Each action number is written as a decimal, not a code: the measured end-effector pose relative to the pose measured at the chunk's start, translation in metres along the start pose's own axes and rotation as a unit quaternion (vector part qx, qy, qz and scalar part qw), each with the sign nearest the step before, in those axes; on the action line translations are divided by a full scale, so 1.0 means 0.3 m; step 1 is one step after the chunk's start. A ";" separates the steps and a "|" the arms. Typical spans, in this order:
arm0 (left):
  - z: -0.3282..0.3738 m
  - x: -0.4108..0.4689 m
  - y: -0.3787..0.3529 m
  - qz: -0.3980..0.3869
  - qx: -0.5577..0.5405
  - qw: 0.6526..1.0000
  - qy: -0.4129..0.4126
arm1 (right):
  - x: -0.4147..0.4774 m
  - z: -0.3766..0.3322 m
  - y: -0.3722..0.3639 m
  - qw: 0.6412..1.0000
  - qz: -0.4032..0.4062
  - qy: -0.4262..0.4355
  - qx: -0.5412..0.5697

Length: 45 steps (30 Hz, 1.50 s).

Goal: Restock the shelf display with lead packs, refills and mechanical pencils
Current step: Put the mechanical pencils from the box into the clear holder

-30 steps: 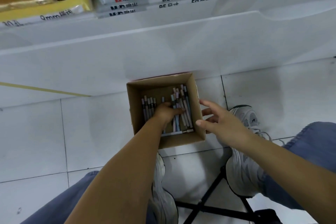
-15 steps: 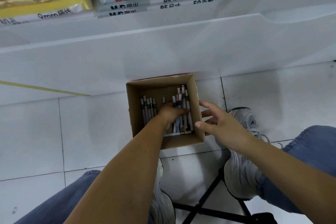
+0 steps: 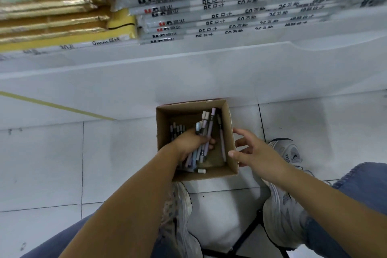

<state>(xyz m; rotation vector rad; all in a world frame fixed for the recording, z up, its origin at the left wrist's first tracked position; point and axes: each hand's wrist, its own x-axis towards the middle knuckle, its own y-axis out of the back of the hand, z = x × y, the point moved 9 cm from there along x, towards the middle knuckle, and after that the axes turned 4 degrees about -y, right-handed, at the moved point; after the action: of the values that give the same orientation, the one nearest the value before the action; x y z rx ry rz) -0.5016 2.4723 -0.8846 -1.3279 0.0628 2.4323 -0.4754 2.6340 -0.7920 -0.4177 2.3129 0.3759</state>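
An open cardboard box [image 3: 231, 132] sits on the floor tiles against the white shelf base. Inside it, my left hand [image 3: 189, 143] grips a bundle of pastel mechanical pencils [image 3: 206, 130], lifted and tilted with their caps pointing away from me. A row of darker pencils [image 3: 177, 131] stands at the box's left side, and one pink pencil [image 3: 221, 142] lies alone at the right. My right hand [image 3: 254, 150] is spread, its fingers touching the box's right wall from outside.
Above the white shelf edge [image 3: 188, 63] lie stacked grey refill-paper packs [image 3: 230, 12] and gold and yellow packs [image 3: 52, 21]. My white sneakers [image 3: 287, 190] flank the box, over a black stool frame [image 3: 247, 234]. A yellow floor line [image 3: 56, 106] runs at left.
My left hand has closed round a bundle of pencils and raised it off the box floor. The view has tilted up toward the shelf. My right hand stays at the box's side.
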 end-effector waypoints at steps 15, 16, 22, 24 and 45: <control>0.536 -0.713 -0.094 -0.030 0.127 0.948 -0.291 | -0.292 -0.535 0.133 0.948 0.143 0.239 0.152; 0.572 -0.774 -0.109 -0.029 0.132 0.943 -0.305 | -0.346 -0.601 0.135 0.940 0.134 0.269 0.160; 0.772 -1.109 -0.152 0.016 0.191 0.897 -0.397 | -0.647 -0.912 0.155 0.895 0.108 0.401 0.161; 0.838 -1.201 -0.155 0.024 0.164 0.890 -0.424 | -0.730 -1.000 0.165 0.883 0.106 0.432 0.153; 1.356 -1.522 0.015 0.154 -0.076 0.740 -0.650 | -1.231 -1.663 0.487 0.629 0.382 0.675 -0.053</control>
<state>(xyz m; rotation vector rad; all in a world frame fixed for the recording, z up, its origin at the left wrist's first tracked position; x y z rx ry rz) -0.6071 2.4190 -0.2845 0.6402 -0.3063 3.0980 -0.5973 2.6418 -0.1661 0.5576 3.9379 0.7782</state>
